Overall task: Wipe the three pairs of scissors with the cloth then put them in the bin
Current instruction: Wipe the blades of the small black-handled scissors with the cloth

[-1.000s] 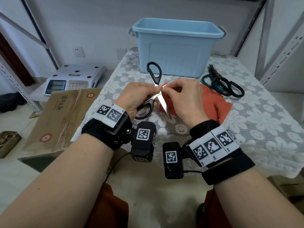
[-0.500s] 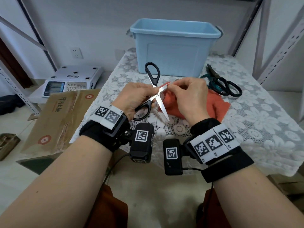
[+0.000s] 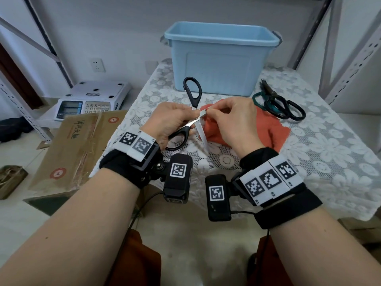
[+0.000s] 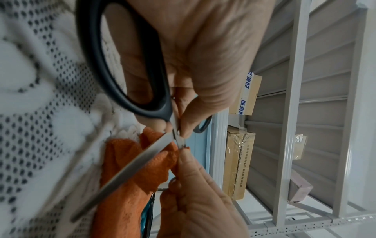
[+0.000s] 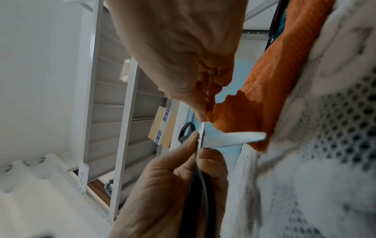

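1 black scissors [image 3: 192, 112] spread open above table [image 3: 329, 145]: L hand [image 3: 171, 120] grips pivot; R hand [image 3: 235, 122] fingers pinch blade. 1 cloth [image 3: 270, 129] beneath. 2 more scissors [image 3: 282, 104] by 1 bin [image 3: 220, 58].

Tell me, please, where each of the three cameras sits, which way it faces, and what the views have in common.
Head: worn on the head, looking forward and down at the blue bin; both forearms show.
Left wrist: looks along the left hand, which grips the black-handled scissors.
Right wrist: looks along the right hand, which pinches the orange cloth on a blade.
Shared: all three show scissors, cloth and both hands.
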